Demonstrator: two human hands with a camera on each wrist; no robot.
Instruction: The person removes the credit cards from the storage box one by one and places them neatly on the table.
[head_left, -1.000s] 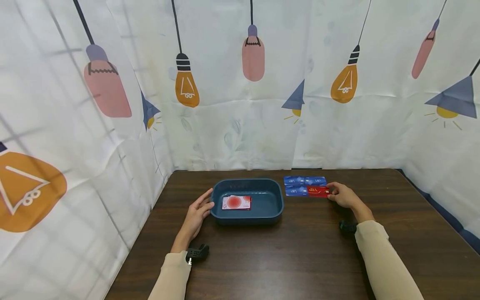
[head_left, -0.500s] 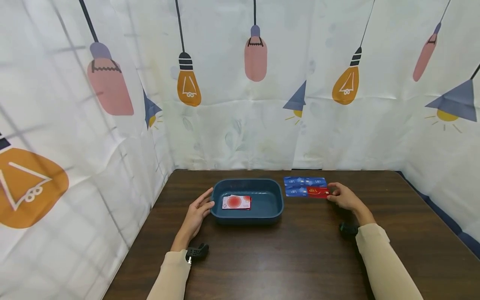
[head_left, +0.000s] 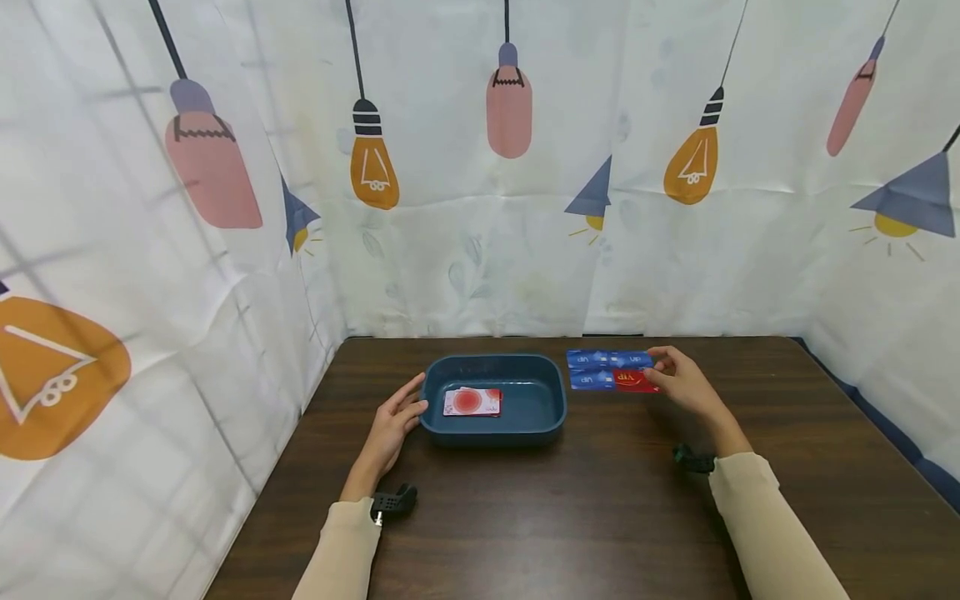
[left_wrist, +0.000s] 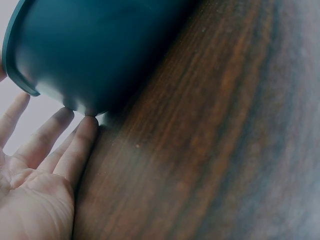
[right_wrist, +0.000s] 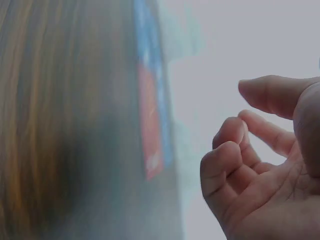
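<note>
A dark teal rectangular tray (head_left: 491, 429) stands on the table, with a small stack of red-and-white cards (head_left: 471, 402) inside. My left hand (head_left: 390, 427) touches the tray's left end; in the left wrist view its straight fingertips rest against the tray wall (left_wrist: 95, 55). To the right of the tray, blue VIP cards (head_left: 592, 380) and one red VIP card (head_left: 632, 381) lie flat in two rows. Over the right end of these cards hovers my right hand (head_left: 686, 385). The right wrist view shows its thumb apart from loosely bent fingers, holding nothing; the red card (right_wrist: 150, 120) lies beyond, blurred.
The brown wooden table (head_left: 555, 517) reaches back to a white curtain (head_left: 450, 275) printed with lamps. Another stretch of curtain borders the left side. Both wrists wear dark straps, the left one (head_left: 395, 500) close above the tabletop.
My right hand has risen off the red card's right end and shifted slightly away from me, over the cards. The cards, the tray and my left hand stay in place.
</note>
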